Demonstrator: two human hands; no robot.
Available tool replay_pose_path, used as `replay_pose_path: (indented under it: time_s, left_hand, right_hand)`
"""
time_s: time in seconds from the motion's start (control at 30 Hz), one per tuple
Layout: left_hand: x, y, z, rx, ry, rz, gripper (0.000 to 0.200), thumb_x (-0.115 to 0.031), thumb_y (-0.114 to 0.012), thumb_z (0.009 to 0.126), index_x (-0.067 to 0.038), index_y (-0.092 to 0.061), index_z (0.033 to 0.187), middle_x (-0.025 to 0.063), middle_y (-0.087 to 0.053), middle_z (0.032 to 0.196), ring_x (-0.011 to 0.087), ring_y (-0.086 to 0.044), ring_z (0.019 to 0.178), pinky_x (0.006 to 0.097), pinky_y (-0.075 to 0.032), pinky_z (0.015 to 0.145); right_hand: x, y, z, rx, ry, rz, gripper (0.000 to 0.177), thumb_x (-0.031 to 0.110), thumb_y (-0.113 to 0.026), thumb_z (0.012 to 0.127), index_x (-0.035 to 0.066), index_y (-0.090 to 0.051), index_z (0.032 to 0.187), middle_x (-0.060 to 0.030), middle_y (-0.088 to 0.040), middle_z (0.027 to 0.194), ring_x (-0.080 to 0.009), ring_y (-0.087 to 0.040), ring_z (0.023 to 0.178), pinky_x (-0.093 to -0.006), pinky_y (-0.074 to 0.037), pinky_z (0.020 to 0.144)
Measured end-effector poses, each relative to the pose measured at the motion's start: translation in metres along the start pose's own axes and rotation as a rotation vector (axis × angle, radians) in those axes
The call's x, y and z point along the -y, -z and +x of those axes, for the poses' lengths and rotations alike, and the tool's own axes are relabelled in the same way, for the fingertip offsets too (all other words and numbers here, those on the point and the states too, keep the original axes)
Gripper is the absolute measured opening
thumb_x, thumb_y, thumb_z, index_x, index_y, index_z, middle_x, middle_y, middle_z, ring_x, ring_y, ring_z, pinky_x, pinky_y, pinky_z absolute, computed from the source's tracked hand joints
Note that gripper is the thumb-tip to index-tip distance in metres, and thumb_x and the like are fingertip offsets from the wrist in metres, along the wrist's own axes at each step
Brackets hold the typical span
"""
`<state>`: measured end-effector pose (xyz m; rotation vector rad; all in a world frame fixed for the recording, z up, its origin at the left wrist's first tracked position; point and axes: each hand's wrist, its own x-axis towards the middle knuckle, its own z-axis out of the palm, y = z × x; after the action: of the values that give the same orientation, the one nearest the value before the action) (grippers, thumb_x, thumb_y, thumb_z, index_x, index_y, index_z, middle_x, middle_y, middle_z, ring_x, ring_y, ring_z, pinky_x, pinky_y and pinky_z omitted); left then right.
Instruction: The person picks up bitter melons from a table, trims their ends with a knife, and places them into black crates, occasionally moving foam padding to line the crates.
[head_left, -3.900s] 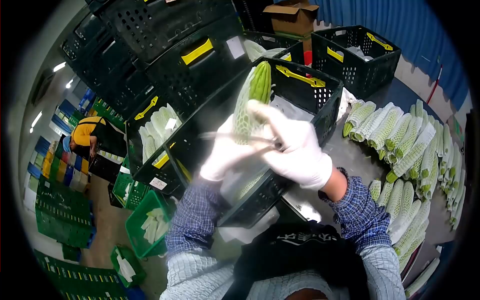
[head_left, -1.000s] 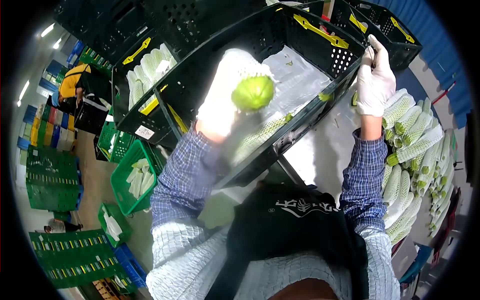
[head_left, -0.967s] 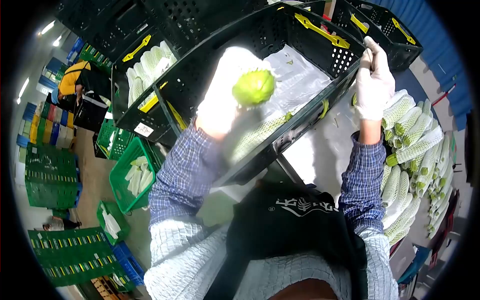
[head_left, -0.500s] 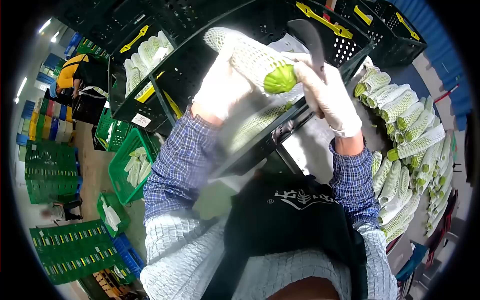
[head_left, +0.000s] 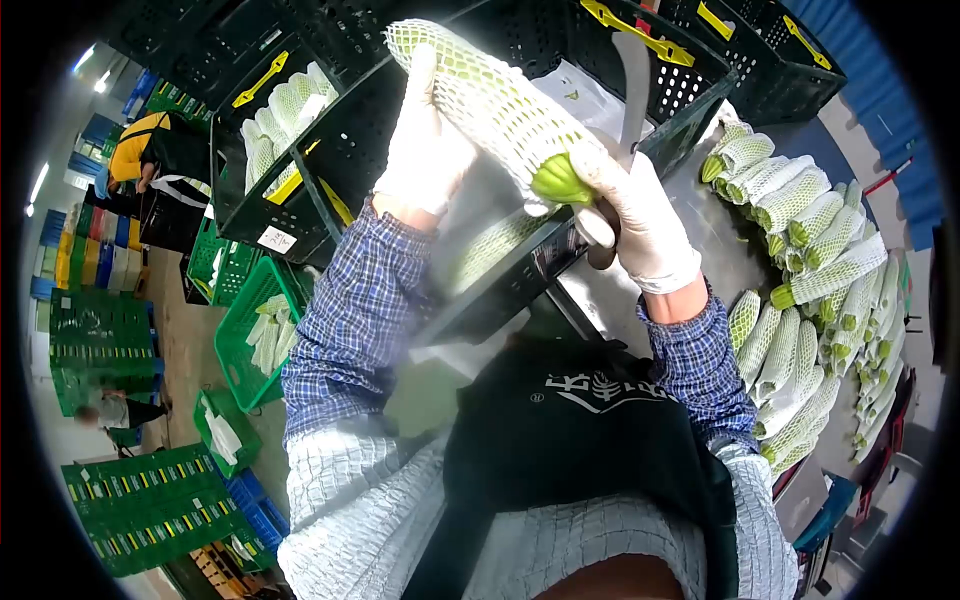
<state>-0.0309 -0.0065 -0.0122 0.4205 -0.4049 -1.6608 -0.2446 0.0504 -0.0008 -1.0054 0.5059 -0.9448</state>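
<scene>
A long green vegetable in white foam netting [head_left: 490, 105] hangs tilted over the dark crate [head_left: 500, 285], its bare green end toward my right hand. My gloved left hand [head_left: 428, 150] is wrapped around the upper part of the netted vegetable. The gloved right hand [head_left: 635, 215] holds a curved knife [head_left: 633, 85], blade up, and its fingers touch the green end. Below, another netted vegetable [head_left: 495, 245] lies in the dark crate, partly blurred.
Many netted vegetables [head_left: 810, 210] lie piled at the right. A black crate of netted vegetables [head_left: 228, 195] stands at the left, with a green basket [head_left: 235, 350] below it. Two people are in the left background, one in a yellow top [head_left: 135, 150].
The netted vegetable has shifted up and left at its far end, and more of its length shows. My right hand and knife have moved slightly down, with the blade more upright.
</scene>
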Motion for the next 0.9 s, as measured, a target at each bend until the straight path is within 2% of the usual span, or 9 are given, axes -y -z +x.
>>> replay_pose_path:
  time_s: [0.13, 0.23, 0.3, 0.4, 0.57, 0.6, 0.67, 0.83, 0.9]
  left_hand:
    - [0.003, 0.017, 0.007, -0.036, -0.056, 0.086, 0.071, -0.041, -0.065, 0.093, -0.005, -0.034, 0.146, 0.0249, -0.05, 0.136, 0.0366, -0.051, 0.125, 0.0531, -0.043, 0.107]
    - [0.007, 0.029, -0.01, 0.145, -0.294, 0.707, 0.066, -0.04, -0.055, 0.098, -0.006, -0.03, 0.148, 0.0235, -0.052, 0.136, 0.0333, -0.054, 0.124, 0.0444, -0.046, 0.106]
    - [0.008, 0.006, -0.009, -0.063, -0.063, 0.151, 0.06, -0.031, -0.053, 0.101, -0.005, -0.028, 0.149, 0.0227, -0.052, 0.136, 0.0312, -0.054, 0.125, 0.0419, -0.046, 0.107]
    - [0.004, 0.008, -0.009, -0.052, 0.018, 0.039, 0.061, -0.025, -0.057, 0.099, -0.004, -0.027, 0.148, 0.0226, -0.05, 0.137, 0.0309, -0.053, 0.126, 0.0414, -0.045, 0.108]
    - [0.013, 0.023, -0.013, 0.124, -0.251, 0.529, 0.055, -0.028, -0.061, 0.097, -0.005, -0.039, 0.142, 0.0211, -0.055, 0.132, 0.0322, -0.058, 0.118, 0.0414, -0.05, 0.102]
    - [0.012, 0.03, -0.01, 0.199, -0.319, 0.698, 0.053, -0.031, -0.061, 0.097, -0.005, -0.043, 0.14, 0.0204, -0.056, 0.131, 0.0322, -0.059, 0.117, 0.0413, -0.051, 0.1]
    - [0.003, 0.032, 0.001, 0.08, -0.196, 0.693, 0.057, -0.031, -0.059, 0.098, -0.004, -0.037, 0.144, 0.0186, -0.05, 0.139, 0.0289, -0.049, 0.128, 0.0405, -0.043, 0.108]
    - [0.006, -0.032, -0.029, -0.106, -0.02, 0.202, 0.053, -0.021, -0.055, 0.1, -0.002, -0.034, 0.145, 0.017, -0.046, 0.144, 0.025, -0.045, 0.133, 0.0358, -0.042, 0.108]
    - [0.004, -0.018, -0.022, 0.07, -0.097, 0.345, 0.054, -0.023, -0.056, 0.1, -0.002, -0.035, 0.145, 0.0166, -0.048, 0.143, 0.024, -0.046, 0.132, 0.0364, -0.042, 0.108]
  right_hand:
    - [-0.012, -0.005, 0.001, -0.068, 0.017, 0.011, 0.047, 0.034, -0.054, 0.1, -0.004, -0.057, 0.127, -0.0114, -0.07, 0.086, -0.0001, -0.03, 0.042, -0.0159, -0.027, 0.039]
    - [-0.014, -0.002, 0.001, -0.054, -0.004, -0.039, 0.05, 0.038, -0.048, 0.102, -0.005, -0.058, 0.125, -0.0143, -0.072, 0.088, 0.0002, -0.03, 0.043, -0.0158, -0.024, 0.04]
    - [-0.014, -0.004, 0.001, -0.057, 0.003, -0.037, 0.05, 0.038, -0.048, 0.102, -0.005, -0.058, 0.124, -0.0154, -0.072, 0.089, 0.0006, -0.031, 0.044, -0.0155, -0.024, 0.041]
    - [-0.014, -0.006, 0.001, -0.06, 0.025, -0.029, 0.049, 0.037, -0.048, 0.102, -0.005, -0.058, 0.124, -0.0167, -0.073, 0.091, 0.0011, -0.031, 0.045, -0.0154, -0.024, 0.041]
    - [-0.016, -0.005, -0.003, -0.07, 0.066, -0.01, 0.044, 0.033, -0.052, 0.1, -0.004, -0.058, 0.124, -0.013, -0.071, 0.086, 0.0007, -0.033, 0.046, -0.0162, -0.026, 0.041]
    - [-0.012, -0.006, -0.005, -0.052, 0.045, -0.052, 0.045, 0.034, -0.056, 0.098, -0.003, -0.06, 0.122, -0.01, -0.071, 0.09, 0.0, -0.04, 0.056, -0.0164, -0.031, 0.048]
    - [-0.005, -0.004, -0.007, -0.028, -0.008, -0.128, 0.046, 0.032, -0.066, 0.092, -0.002, -0.061, 0.123, -0.0069, -0.069, 0.1, -0.0031, -0.051, 0.076, -0.018, -0.04, 0.064]
    - [-0.006, -0.015, -0.008, -0.01, 0.046, -0.114, 0.071, 0.01, -0.083, 0.073, -0.001, -0.05, 0.135, -0.0082, -0.063, 0.122, -0.0134, -0.061, 0.109, -0.025, -0.048, 0.095]
    - [-0.006, -0.015, -0.011, 0.011, 0.024, -0.021, 0.067, 0.011, -0.081, 0.075, -0.001, -0.051, 0.133, -0.0086, -0.063, 0.12, -0.0128, -0.062, 0.102, -0.0244, -0.051, 0.084]
